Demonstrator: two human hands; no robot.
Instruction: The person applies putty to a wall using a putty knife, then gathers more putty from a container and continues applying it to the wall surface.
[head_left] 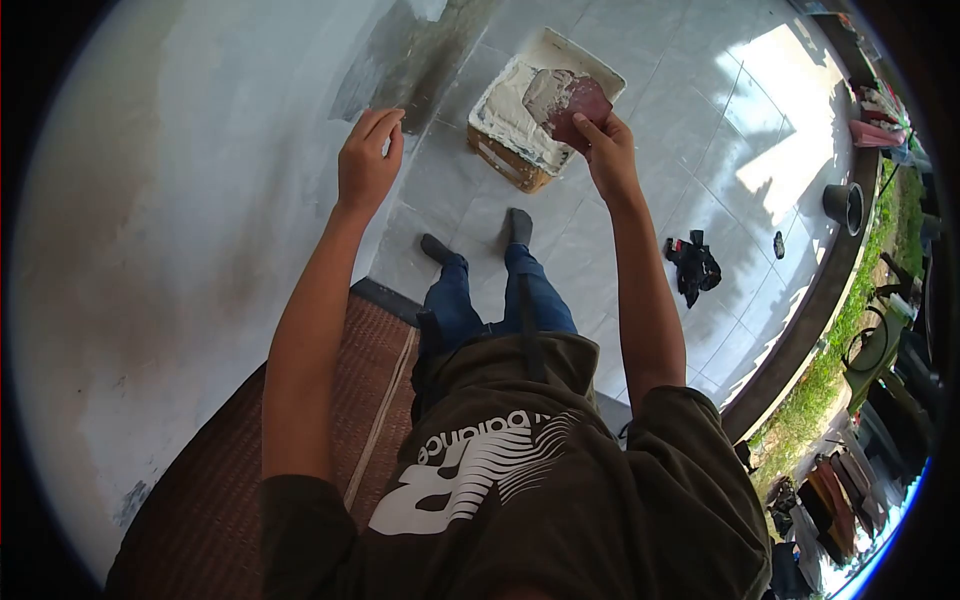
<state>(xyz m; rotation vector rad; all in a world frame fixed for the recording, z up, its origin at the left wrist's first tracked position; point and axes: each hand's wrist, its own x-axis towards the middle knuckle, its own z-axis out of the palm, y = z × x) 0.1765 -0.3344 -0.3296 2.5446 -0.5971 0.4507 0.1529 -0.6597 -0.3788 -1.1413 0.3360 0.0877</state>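
My right hand (608, 150) grips a flat reddish-brown scraper (588, 102), thumb on its near face. Whitish putty (548, 97) coats the scraper's left side. Directly below the scraper is a rectangular white tub (612, 72) with thick white putty (508, 105) spread inside; the scraper hides part of it. My left hand (370, 160) is raised near the wall, its fingers bent together toward the thumb, with no object visible in them.
The tub rests on a brown crate-like support (510, 165) on grey floor tiles (580, 235). A patchy pale wall (190, 210) rises at left, above a brown woven mat (350, 400). A crumpled black bag (692, 268) and a dark bucket (843, 207) are at right.
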